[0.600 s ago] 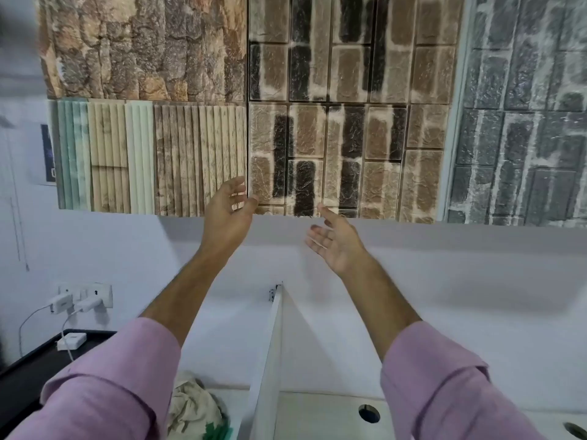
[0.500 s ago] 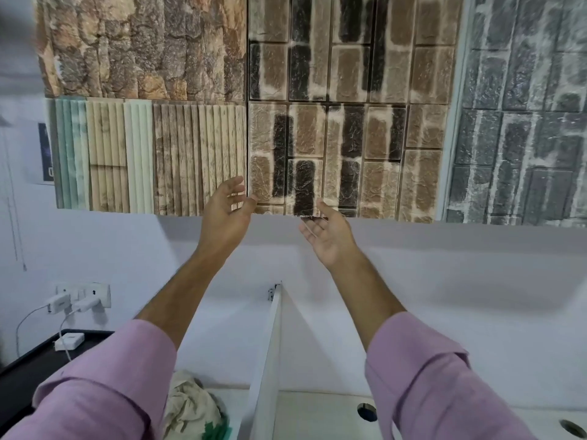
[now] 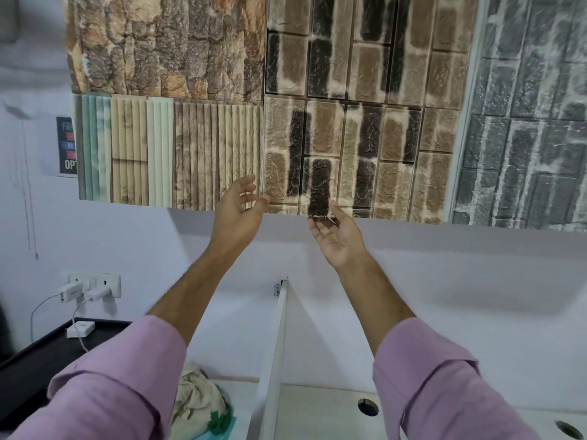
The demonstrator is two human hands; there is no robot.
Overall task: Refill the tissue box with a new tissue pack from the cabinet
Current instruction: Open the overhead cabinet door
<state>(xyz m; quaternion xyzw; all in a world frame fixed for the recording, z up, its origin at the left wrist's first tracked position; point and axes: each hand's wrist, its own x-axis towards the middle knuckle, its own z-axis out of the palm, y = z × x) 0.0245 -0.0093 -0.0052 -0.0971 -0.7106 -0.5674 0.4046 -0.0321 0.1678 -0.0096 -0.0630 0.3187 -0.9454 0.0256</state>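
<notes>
Both my arms, in pink sleeves, reach up toward the lower edge of an overhead cabinet [image 3: 365, 147] faced with brick and stone pattern panels. My left hand [image 3: 236, 214] is open, its fingertips at the bottom edge where the wood-strip panel meets the brick panel. My right hand [image 3: 336, 238] is open with the palm turned up, its fingertips touching the underside of the brick panel. Neither hand holds anything. No tissue box or tissue pack is in view.
A white vertical partition [image 3: 273, 360] stands below between my arms. A white desk surface [image 3: 317, 414] with round cable holes lies at lower right, crumpled cloth [image 3: 197, 404] at lower left. Chargers are plugged into a wall socket [image 3: 95, 285] above a black desk [image 3: 28, 369].
My right hand has risen and moved slightly left, from below the cabinet edge to touching it. My left hand has hardly moved.
</notes>
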